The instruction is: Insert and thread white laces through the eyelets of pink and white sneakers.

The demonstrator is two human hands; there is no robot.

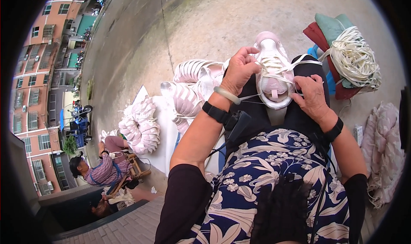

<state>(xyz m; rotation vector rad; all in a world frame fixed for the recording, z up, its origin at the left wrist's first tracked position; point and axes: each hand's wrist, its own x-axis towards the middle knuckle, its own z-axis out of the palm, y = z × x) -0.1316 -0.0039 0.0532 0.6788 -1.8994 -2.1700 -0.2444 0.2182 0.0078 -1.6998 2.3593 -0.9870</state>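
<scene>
A pale pink and white sneaker (270,79) rests between my knees, its toe pointing away and its heel toward me. White shoelace (306,61) crosses its tongue, and one length loops over my right knee. At the shoe's left side, my left hand (242,70) is closed, thumb and forefinger pinching the lace. My right hand (314,96) is beside the heel on the right, its fingers bent and closed on a lace by the collar; the fingers partly cover the lace there. A thin white string passes below my left wrist toward the heel.
Pink-and-white shoe uppers (188,96) are heaped to the left, beside a ring-shaped bundle (140,125) of them. White laces (355,58) lie on coloured cloth at the right, above more pink pieces (383,154). Another person (109,169) sits at far left.
</scene>
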